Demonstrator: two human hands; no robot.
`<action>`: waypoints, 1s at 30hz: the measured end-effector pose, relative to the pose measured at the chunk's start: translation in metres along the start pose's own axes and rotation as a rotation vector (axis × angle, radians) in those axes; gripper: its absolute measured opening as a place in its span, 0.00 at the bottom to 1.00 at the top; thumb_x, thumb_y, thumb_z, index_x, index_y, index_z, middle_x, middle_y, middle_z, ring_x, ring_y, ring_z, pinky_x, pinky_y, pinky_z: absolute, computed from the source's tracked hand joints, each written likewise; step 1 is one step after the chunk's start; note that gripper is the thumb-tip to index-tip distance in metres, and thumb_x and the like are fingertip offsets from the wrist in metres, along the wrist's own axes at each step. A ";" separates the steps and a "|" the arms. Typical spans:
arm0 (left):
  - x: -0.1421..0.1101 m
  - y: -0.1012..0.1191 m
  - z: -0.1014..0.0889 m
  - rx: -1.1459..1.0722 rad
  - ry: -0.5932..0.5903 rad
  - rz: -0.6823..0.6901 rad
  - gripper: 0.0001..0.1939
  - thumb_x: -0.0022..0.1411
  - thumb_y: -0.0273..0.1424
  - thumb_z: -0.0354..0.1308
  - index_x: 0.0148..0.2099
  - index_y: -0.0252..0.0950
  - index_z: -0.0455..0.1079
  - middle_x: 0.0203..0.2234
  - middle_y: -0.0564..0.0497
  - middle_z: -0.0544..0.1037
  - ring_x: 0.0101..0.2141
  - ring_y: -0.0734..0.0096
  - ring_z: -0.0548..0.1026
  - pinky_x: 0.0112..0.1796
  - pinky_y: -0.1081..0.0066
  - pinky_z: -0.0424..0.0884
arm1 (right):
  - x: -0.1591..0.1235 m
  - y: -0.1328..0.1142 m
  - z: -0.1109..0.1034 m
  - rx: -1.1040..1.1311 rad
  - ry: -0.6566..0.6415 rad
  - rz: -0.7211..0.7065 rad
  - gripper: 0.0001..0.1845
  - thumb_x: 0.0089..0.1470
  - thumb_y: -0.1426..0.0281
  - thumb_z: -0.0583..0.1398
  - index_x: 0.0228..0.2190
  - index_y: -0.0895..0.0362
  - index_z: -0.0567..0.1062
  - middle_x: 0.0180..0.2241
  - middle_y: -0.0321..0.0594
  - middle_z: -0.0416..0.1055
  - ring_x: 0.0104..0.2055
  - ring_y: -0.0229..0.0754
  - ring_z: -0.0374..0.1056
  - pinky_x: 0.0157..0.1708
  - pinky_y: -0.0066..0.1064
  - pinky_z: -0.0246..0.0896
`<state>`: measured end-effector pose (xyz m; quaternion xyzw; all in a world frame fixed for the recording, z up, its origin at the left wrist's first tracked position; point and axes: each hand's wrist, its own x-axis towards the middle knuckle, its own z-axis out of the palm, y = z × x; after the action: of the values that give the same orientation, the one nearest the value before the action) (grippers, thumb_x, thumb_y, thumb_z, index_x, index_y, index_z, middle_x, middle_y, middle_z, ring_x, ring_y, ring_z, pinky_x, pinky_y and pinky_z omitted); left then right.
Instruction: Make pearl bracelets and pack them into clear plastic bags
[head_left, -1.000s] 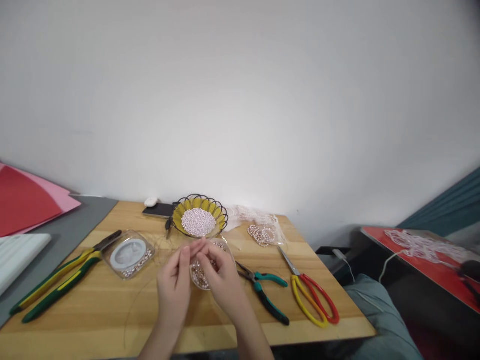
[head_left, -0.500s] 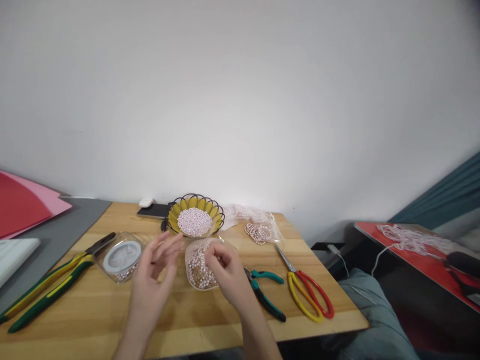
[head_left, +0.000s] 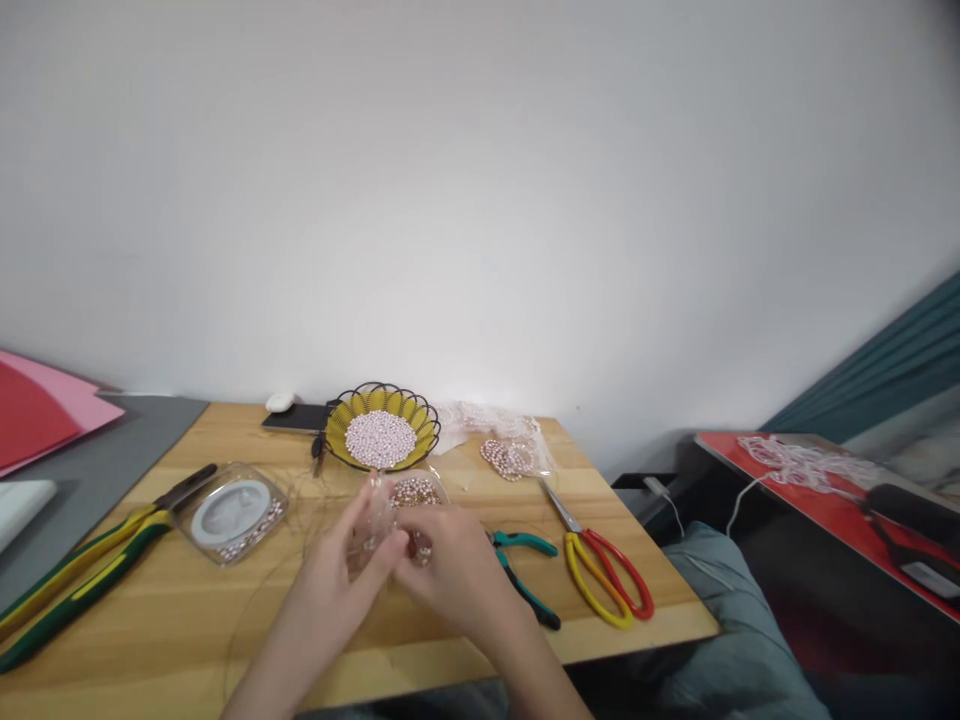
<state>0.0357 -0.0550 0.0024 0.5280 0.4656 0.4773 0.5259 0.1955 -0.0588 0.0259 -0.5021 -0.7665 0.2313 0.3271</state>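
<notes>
My left hand (head_left: 336, 572) and my right hand (head_left: 450, 572) meet over a small clear dish of pink and gold beads (head_left: 414, 494) on the wooden table (head_left: 180, 620). Both hands have their fingertips pinched together at the dish's near side. What they pinch is too small to make out; a thin wire (head_left: 247, 610) loops on the table by the left hand. Behind the dish stands a yellow wire bowl (head_left: 381, 436) full of pink beads.
Teal pliers (head_left: 525, 572) and red-and-yellow scissors (head_left: 600, 572) lie right of my hands. A clear box with a white spool (head_left: 231, 512) and long green-yellow pliers (head_left: 82, 575) lie left. A phone (head_left: 294, 416), bead strands (head_left: 507, 452) and a red tray (head_left: 832, 500) are farther off.
My left hand swung out to the left with fingers spread, then came back to meet the right hand at the bead dish. The camera view drifted slightly right.
</notes>
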 end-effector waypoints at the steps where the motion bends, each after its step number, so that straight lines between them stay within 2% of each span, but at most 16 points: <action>1: 0.000 0.001 0.001 -0.026 -0.011 -0.040 0.42 0.51 0.55 0.68 0.61 0.36 0.73 0.58 0.39 0.78 0.58 0.47 0.76 0.54 0.56 0.77 | -0.001 0.000 0.000 0.003 -0.002 -0.006 0.11 0.47 0.78 0.59 0.20 0.55 0.63 0.20 0.30 0.62 0.24 0.35 0.58 0.28 0.28 0.46; 3: 0.002 0.003 0.002 -0.105 -0.035 -0.112 0.36 0.49 0.58 0.68 0.49 0.35 0.81 0.49 0.40 0.84 0.53 0.45 0.80 0.52 0.54 0.78 | -0.002 0.002 -0.003 0.077 -0.021 -0.014 0.12 0.47 0.79 0.58 0.20 0.55 0.61 0.20 0.29 0.59 0.24 0.35 0.57 0.28 0.28 0.46; 6: 0.006 0.004 -0.001 -0.247 -0.039 -0.191 0.29 0.45 0.56 0.72 0.39 0.36 0.83 0.37 0.42 0.88 0.42 0.45 0.85 0.44 0.54 0.83 | -0.003 0.006 -0.010 0.347 -0.109 -0.006 0.14 0.50 0.78 0.55 0.19 0.55 0.59 0.20 0.28 0.54 0.25 0.35 0.52 0.27 0.28 0.46; 10: 0.006 0.002 -0.003 -0.399 -0.053 -0.237 0.25 0.45 0.50 0.76 0.37 0.34 0.83 0.31 0.42 0.88 0.38 0.48 0.86 0.39 0.59 0.84 | -0.002 0.014 -0.015 0.668 -0.183 0.039 0.15 0.56 0.73 0.55 0.19 0.54 0.60 0.21 0.29 0.52 0.25 0.35 0.50 0.26 0.29 0.45; 13: 0.006 -0.003 -0.007 -0.422 -0.032 -0.237 0.25 0.45 0.49 0.75 0.37 0.34 0.83 0.31 0.41 0.87 0.40 0.47 0.86 0.39 0.59 0.83 | -0.002 0.020 -0.010 0.797 -0.152 0.082 0.14 0.55 0.72 0.56 0.19 0.55 0.65 0.19 0.28 0.54 0.24 0.35 0.49 0.26 0.30 0.44; 15: 0.007 -0.008 -0.010 -0.387 0.008 -0.195 0.25 0.48 0.50 0.73 0.38 0.34 0.83 0.34 0.40 0.88 0.45 0.46 0.84 0.43 0.60 0.82 | -0.003 0.023 -0.005 0.836 -0.102 0.098 0.15 0.57 0.69 0.58 0.19 0.55 0.66 0.19 0.28 0.54 0.23 0.35 0.47 0.26 0.30 0.43; 18: 0.008 -0.014 -0.015 -0.220 0.106 -0.096 0.27 0.50 0.53 0.71 0.39 0.34 0.83 0.40 0.40 0.87 0.50 0.48 0.81 0.45 0.64 0.81 | -0.003 0.023 -0.003 0.795 -0.052 0.116 0.18 0.59 0.63 0.59 0.20 0.55 0.67 0.20 0.29 0.55 0.24 0.35 0.48 0.26 0.30 0.43; 22: 0.005 -0.015 -0.016 -0.062 0.185 -0.039 0.33 0.50 0.59 0.67 0.42 0.34 0.83 0.38 0.41 0.88 0.39 0.50 0.85 0.38 0.64 0.83 | -0.004 0.023 -0.009 0.755 -0.129 0.175 0.20 0.62 0.55 0.58 0.25 0.55 0.67 0.23 0.29 0.55 0.25 0.36 0.50 0.27 0.30 0.45; 24: 0.003 -0.014 -0.016 -0.011 0.213 0.007 0.34 0.52 0.60 0.64 0.44 0.34 0.82 0.38 0.42 0.88 0.37 0.51 0.86 0.39 0.62 0.83 | -0.006 0.022 -0.011 0.760 -0.111 0.197 0.19 0.62 0.53 0.58 0.29 0.54 0.66 0.24 0.29 0.55 0.26 0.36 0.51 0.28 0.30 0.46; 27: 0.000 -0.015 -0.015 0.194 0.271 0.108 0.30 0.57 0.57 0.61 0.44 0.36 0.83 0.40 0.43 0.88 0.39 0.51 0.86 0.42 0.62 0.82 | -0.007 0.016 -0.007 0.624 0.012 0.195 0.15 0.56 0.59 0.64 0.37 0.53 0.67 0.28 0.30 0.62 0.29 0.38 0.58 0.30 0.29 0.53; 29: -0.003 -0.015 -0.014 0.325 0.258 0.148 0.27 0.61 0.55 0.57 0.45 0.38 0.83 0.40 0.44 0.88 0.39 0.52 0.86 0.43 0.63 0.82 | -0.007 0.008 -0.003 0.432 0.106 0.153 0.17 0.51 0.64 0.68 0.38 0.52 0.67 0.31 0.32 0.67 0.32 0.40 0.63 0.33 0.30 0.56; 30: -0.004 -0.015 -0.013 0.369 0.240 0.161 0.26 0.62 0.53 0.56 0.45 0.38 0.83 0.40 0.44 0.88 0.39 0.52 0.86 0.43 0.63 0.82 | -0.006 0.004 -0.001 0.331 0.148 0.110 0.14 0.52 0.66 0.67 0.36 0.53 0.67 0.31 0.33 0.68 0.33 0.41 0.64 0.34 0.31 0.56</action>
<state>0.0221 -0.0576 -0.0128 0.5899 0.5607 0.4839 0.3217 0.2002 -0.0626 0.0224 -0.4981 -0.6633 0.3339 0.4476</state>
